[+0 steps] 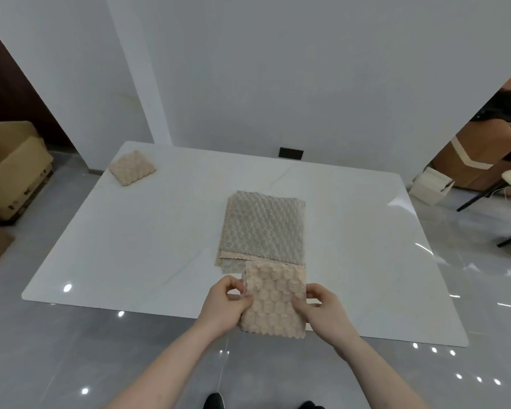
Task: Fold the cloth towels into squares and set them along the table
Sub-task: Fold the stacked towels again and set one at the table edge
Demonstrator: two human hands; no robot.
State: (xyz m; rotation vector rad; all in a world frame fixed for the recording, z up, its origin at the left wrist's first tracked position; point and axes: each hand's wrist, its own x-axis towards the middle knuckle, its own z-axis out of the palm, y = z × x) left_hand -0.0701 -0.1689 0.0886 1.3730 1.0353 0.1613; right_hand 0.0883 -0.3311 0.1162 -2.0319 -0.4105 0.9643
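Observation:
A beige bubble-textured towel (pixel 273 299), folded to a narrow rectangle, is held over the near edge of the white table (pixel 160 246). My left hand (pixel 227 305) pinches its left edge and my right hand (pixel 322 308) grips its right edge. Just beyond it lies a flat stack of unfolded towels (pixel 261 228), grey on top with a beige one showing underneath. One beige towel folded into a square (pixel 132 167) sits at the table's far left corner.
Cardboard boxes (pixel 12 169) stand on the floor to the left. More boxes (pixel 460 163) and black chair legs (pixel 484 196) are at the right. A wall runs behind the table, with a black socket (pixel 291 152) low on it.

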